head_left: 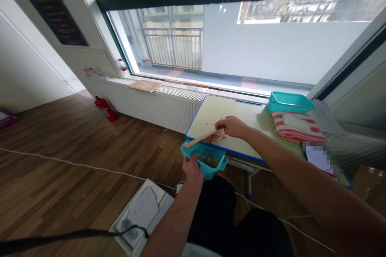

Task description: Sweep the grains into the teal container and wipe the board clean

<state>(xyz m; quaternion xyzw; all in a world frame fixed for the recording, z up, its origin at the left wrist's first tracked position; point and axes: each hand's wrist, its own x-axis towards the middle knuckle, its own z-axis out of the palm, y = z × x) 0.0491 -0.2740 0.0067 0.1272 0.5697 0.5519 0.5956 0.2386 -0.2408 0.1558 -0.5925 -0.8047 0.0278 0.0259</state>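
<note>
My right hand (233,126) is closed on one end of a thin, flat wooden strip (199,139). The strip slants over the front edge of a pale table with a blue rim (238,108). Against its near side lies a heap of small brown grains (216,136), and a few loose bits lie beyond it. Just below the table edge, my left hand (192,167) grips the near side of a teal plastic tub (208,173). Inside the tub is a layer of greenish-brown small material (209,160), too small to name. The strip's far end reaches over the tub's rim.
At the table's right stand another teal tub (291,102) and a folded red-and-white striped towel (297,127). A radiator (177,108) runs under the window. A red fire extinguisher (105,108) stands left; white cables (90,166) cross the floor near a white box-like object (141,209).
</note>
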